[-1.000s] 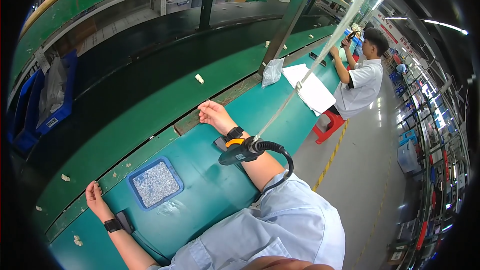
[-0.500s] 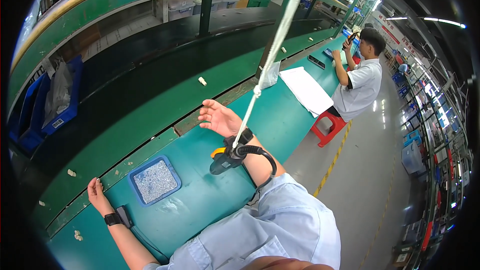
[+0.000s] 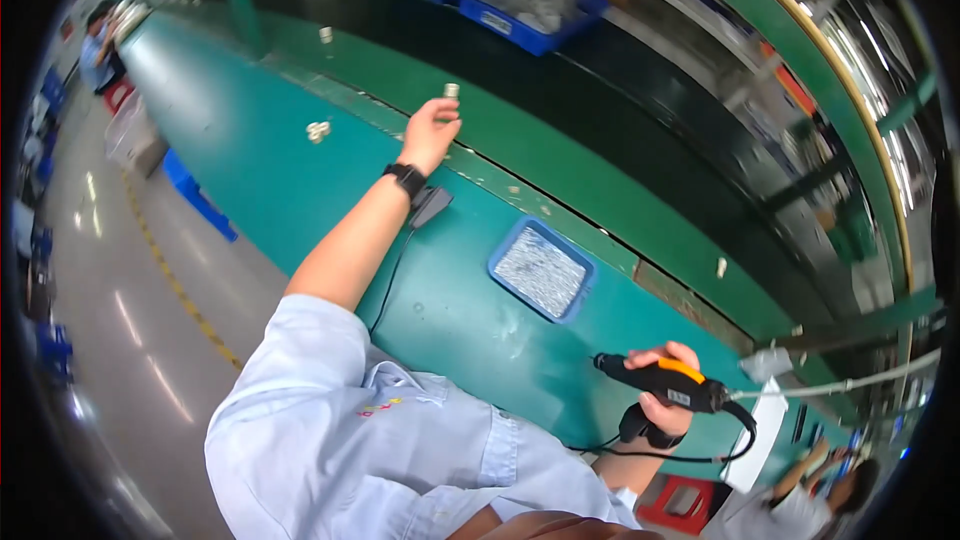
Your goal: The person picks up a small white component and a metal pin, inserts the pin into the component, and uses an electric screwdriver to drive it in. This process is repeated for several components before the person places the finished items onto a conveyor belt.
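My left hand (image 3: 432, 130) reaches over the far edge of the table, fingers curled together. At its fingertips is a small cream-coloured part (image 3: 452, 91), which it seems to pinch over the green strip. Wrapped around a black and orange electric screwdriver (image 3: 650, 378), my right hand (image 3: 672, 410) holds it above the table, tip pointing left. The screwdriver hangs from a white cord, with a black cable curving off its back. Between the hands sits a blue tray (image 3: 587, 285) of many small silvery pieces, likely screws.
A cluster of cream parts (image 3: 318, 130) lies on the green table (image 3: 250, 140). More sit on the green strip, one (image 3: 326, 35) left and one (image 3: 721, 267) right. Blue bins (image 3: 535, 30) stand behind. A co-worker (image 3: 800, 510) sits at lower right, near a red stool (image 3: 680, 502).
The view has swung left. My right hand, open beside the hanging screwdriver before, is now closed around it. My left hand has stretched farther out to a cream part.
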A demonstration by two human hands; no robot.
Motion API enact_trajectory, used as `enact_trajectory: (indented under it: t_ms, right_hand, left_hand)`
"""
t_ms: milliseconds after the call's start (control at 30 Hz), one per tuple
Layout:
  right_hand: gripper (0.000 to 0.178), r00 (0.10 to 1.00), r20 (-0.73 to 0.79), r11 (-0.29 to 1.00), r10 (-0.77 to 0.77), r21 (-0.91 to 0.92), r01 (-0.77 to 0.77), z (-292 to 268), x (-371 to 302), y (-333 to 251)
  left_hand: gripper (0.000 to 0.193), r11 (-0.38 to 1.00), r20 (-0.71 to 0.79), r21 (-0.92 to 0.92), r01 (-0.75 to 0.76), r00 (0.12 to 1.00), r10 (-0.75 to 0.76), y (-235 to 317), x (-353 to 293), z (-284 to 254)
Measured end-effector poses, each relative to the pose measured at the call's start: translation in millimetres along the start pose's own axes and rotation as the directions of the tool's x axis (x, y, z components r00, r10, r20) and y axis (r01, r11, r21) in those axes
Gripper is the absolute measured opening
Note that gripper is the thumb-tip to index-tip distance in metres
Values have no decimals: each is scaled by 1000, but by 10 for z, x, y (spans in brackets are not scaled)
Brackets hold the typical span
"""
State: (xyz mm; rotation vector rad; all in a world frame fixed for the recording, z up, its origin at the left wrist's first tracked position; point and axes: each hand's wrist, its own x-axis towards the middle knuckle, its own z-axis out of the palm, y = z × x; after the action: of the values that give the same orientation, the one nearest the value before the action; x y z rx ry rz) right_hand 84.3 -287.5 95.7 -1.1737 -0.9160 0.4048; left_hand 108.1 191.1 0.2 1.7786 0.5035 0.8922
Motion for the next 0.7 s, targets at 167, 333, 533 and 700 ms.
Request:
enact_trajectory:
  t_ms: [167, 333, 533, 700]
  right_hand:
    - [55, 991, -99, 991, -91, -108, 80, 40, 153, 231]
    - [45, 950, -254, 982, -183, -101, 162, 112, 204, 332]
    - [42, 911, -357, 970, -206, -194, 144, 58, 73, 365]
    - [43, 883, -436, 973, -173, -217, 83, 46, -17, 367]
  left_hand:
    - [38, 971, -183, 240, 20, 983, 25, -98, 426, -175]
    - [40, 836, -128, 549, 12, 989, 70, -476, 772, -46]
    - [34, 939, 170, 319, 128, 967, -190, -621, 1007, 98]
    - [24, 988, 280, 112, 102, 951, -130, -347, 767, 254]
